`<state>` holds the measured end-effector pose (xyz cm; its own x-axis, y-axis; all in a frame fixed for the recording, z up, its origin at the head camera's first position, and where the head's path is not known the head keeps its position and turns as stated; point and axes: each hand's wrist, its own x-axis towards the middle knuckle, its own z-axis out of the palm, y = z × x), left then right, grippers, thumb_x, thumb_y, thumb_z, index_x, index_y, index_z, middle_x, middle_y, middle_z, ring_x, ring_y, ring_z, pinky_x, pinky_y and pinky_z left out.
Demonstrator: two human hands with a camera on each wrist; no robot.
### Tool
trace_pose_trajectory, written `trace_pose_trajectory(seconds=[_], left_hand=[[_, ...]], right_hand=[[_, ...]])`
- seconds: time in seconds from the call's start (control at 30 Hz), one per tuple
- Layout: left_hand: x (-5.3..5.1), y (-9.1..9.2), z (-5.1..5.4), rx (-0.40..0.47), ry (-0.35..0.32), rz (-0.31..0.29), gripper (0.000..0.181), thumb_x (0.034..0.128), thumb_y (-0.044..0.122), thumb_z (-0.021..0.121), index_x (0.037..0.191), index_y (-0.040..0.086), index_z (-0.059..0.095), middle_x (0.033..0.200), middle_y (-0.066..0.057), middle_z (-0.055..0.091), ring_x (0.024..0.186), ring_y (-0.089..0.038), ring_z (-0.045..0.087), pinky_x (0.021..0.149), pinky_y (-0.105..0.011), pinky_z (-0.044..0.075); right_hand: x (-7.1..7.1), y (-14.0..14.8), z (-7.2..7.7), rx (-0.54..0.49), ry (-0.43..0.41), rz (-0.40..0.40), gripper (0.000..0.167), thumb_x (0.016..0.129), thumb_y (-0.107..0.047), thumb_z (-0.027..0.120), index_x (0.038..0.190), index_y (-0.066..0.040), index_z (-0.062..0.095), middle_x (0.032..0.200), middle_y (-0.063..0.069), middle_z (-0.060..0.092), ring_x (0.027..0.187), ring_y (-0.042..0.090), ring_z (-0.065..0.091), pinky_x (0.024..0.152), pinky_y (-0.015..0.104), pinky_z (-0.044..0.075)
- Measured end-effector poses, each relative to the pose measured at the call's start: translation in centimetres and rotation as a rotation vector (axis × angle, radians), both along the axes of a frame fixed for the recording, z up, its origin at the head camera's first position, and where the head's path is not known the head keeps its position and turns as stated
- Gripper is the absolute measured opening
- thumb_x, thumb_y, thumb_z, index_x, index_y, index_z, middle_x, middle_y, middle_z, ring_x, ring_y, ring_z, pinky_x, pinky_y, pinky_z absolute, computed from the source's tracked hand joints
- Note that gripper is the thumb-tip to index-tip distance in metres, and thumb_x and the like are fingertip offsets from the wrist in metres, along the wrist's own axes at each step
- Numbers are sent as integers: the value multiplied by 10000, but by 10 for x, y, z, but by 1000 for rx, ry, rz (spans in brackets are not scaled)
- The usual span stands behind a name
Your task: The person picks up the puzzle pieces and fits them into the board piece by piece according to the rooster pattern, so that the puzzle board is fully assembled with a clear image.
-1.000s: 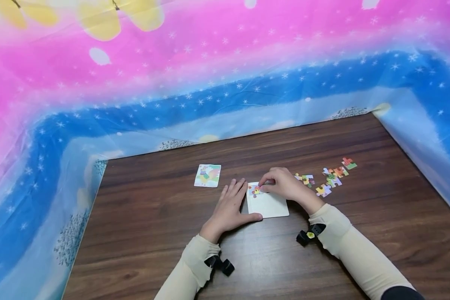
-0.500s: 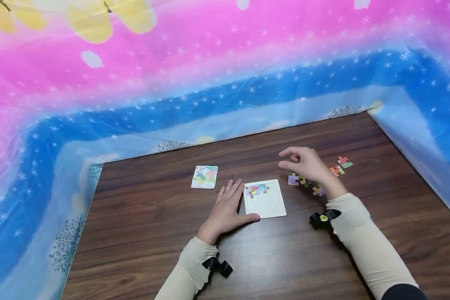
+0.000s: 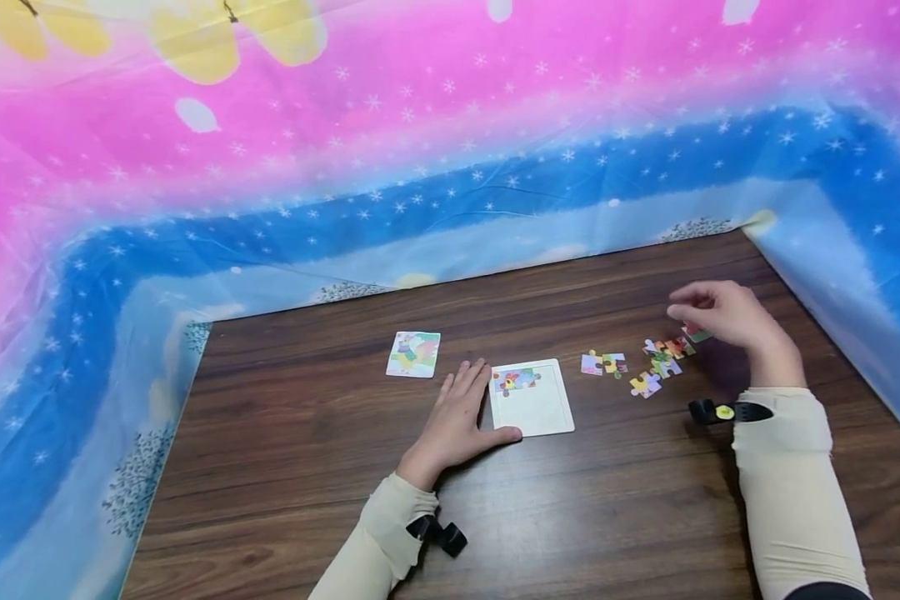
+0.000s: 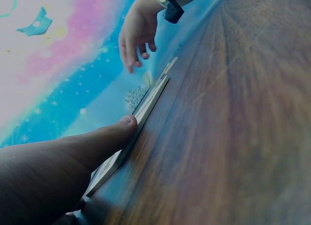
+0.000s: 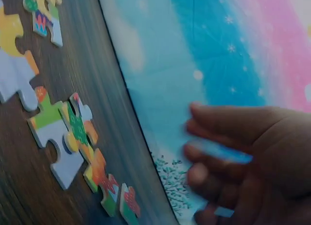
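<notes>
Here, your left grip point(image 3: 453, 417) is spread against the white puzzle board point(image 3: 532, 412), fingertips at its left edge and thumb on its near edge. Joined pieces point(image 3: 516, 381) sit in the board's far-left part. Your right grip point(image 3: 735, 317) hovers, fingers loosely bent, over the far-right end of the loose pieces point(image 3: 666, 366) on the desk point(image 3: 307, 433). The picture card point(image 3: 414, 354) lies beyond your left fingertips.

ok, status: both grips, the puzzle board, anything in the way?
Left grip at left edge of puzzle board. Right grip hovers by loose pieces, nothing seen in it. Board partly filled, top left. No obstruction visible.
</notes>
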<state>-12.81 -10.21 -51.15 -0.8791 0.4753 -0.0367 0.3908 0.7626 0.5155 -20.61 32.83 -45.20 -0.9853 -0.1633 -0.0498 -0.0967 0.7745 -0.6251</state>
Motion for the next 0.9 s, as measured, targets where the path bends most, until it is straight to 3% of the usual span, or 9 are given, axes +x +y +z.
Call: trace_pose_trajectory(seconds=[0.1, 0.23, 0.47, 0.63, 0.73, 0.9], left_hand=[[0, 0, 0, -6, 6, 0, 1098, 905, 649, 749, 1685, 64, 244, 1739, -147, 223, 1626, -315, 102, 1314, -505, 76], [0, 0, -1, -27, 3, 1, 1103, 906, 669, 734, 1692, 85, 226, 1748, -128, 201, 1629, -295, 82, 1317, -483, 63], [-1, 2, -1, -29, -7, -7, 1103, 909, 671, 730, 1693, 84, 221, 1750, -123, 193, 1631, -285, 73, 1318, -469, 53], [-1, 2, -1, -37, -5, -10, 1103, 911, 672, 727, 1691, 77, 223, 1749, -127, 196, 1631, -293, 80, 1318, -474, 58], [0, 1, -1, -32, -4, -11, 1107, 911, 668, 730, 1689, 64, 223, 1747, -134, 201, 1629, -302, 85, 1317, -485, 64], [-1, 0, -2, -37, -6, -6, 1119, 907, 683, 724, 1691, 69, 215, 1749, -128, 198, 1630, -294, 78, 1318, -475, 60]], right_hand=[[-1, -3, -2, 65, -132, 85, 414, 1005, -276, 746, 1246, 60, 717, 944, 118, 725, 881, 280, 650, 757, 397, 511], [-3, -15, -5, 91, -221, 128, 378, 924, -217, 822, 1154, 71, 736, 910, 99, 662, 808, 253, 590, 696, 394, 505], [0, -23, -7, 103, -242, 94, 230, 885, -106, 837, 1016, 28, 705, 907, 124, 636, 805, 275, 570, 663, 384, 491], [1, -24, -5, 57, -220, 135, 206, 897, -75, 807, 958, -2, 624, 861, 84, 599, 765, 242, 544, 640, 362, 450], [3, -29, 0, -16, -219, 160, 171, 941, -52, 751, 1045, 8, 629, 838, 71, 620, 721, 232, 561, 615, 367, 473], [5, -44, 11, -144, -224, 223, 356, 1010, -24, 666, 1357, 49, 634, 876, 101, 690, 744, 260, 652, 645, 415, 580]])
